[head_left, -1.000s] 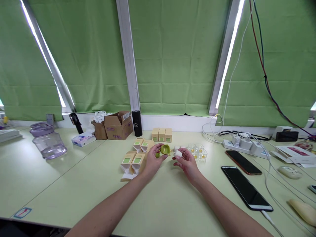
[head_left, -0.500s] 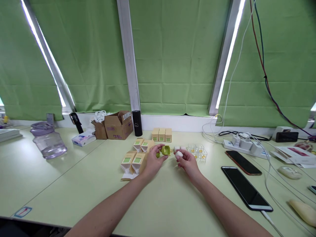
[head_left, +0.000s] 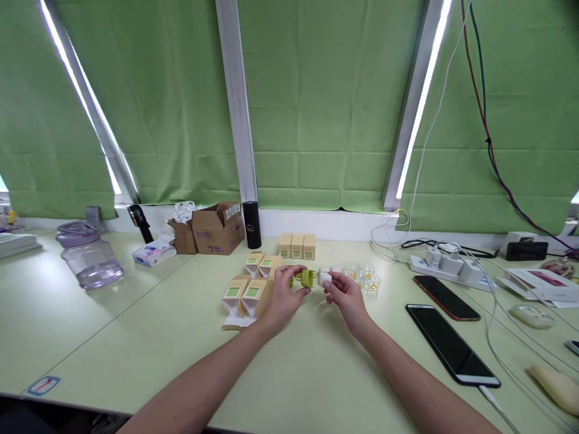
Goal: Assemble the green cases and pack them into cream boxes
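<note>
My left hand is closed on a small olive-green case, its opening turned toward the right. Between the thumb and fingers of my right hand is a small white rounded block, a short gap from the case. Behind that hand sit clear plastic cups with yellow bits inside, and white pieces partly hidden by the fingers. Opened small cardboard boxes with green labels lie left of my left hand. Several closed small boxes stand in a row farther back.
A brown carton and a black cylinder stand at the back. At left are a purple-lidded water jug and a tissue pack. Two phones, one a white-edged phone, cables and a power strip occupy the right.
My right hand has turned the white block more upright. The green case in my left hand has rotated slightly toward it and shifted a little to the right.
</note>
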### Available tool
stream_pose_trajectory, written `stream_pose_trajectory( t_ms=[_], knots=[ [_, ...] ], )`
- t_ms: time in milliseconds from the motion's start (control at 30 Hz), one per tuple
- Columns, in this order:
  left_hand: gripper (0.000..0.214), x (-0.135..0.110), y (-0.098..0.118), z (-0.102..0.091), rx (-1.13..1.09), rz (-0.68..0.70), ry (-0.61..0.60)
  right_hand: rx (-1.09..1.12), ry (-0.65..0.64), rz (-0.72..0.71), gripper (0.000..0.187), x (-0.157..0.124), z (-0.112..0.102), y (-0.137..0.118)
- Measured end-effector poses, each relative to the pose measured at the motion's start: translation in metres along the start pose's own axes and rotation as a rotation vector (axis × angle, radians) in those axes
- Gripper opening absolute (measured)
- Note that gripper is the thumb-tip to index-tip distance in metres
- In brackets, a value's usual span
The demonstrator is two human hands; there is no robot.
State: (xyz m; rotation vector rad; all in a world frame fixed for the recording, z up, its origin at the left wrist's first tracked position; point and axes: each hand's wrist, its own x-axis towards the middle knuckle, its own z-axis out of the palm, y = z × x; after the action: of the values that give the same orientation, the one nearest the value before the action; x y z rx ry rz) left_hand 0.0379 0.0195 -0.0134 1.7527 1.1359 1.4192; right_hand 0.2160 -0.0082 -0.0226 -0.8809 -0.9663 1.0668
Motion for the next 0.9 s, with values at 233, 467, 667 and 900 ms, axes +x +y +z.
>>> stream_pose_trajectory(
  t_ms=[233, 467, 667, 900],
  knots=[
    [0.05, -0.0017, 0.0011, 0.0, 0.005, 0.001, -0.044, -0.058, -0.031, -0.024, 0.053, -0.0026, 0.0051, -0.0018],
    [0.047, -0.0043, 0.0046, -0.0006, 0.041, 0.06, -0.1, -0.166, -0.084, -0.073, 0.056, -0.0021, 0.0024, -0.0019],
    [0.048, -0.0038, 0.0068, -0.0004, 0.057, 0.075, -0.105, -0.18, -0.076, -0.084, 0.058, -0.001, 0.0005, 0.002],
    [0.047, -0.0043, 0.0097, -0.0013, 0.081, 0.099, -0.119, -0.186, -0.08, -0.099, 0.058, -0.0024, 0.0019, 0.0032]
  ],
)
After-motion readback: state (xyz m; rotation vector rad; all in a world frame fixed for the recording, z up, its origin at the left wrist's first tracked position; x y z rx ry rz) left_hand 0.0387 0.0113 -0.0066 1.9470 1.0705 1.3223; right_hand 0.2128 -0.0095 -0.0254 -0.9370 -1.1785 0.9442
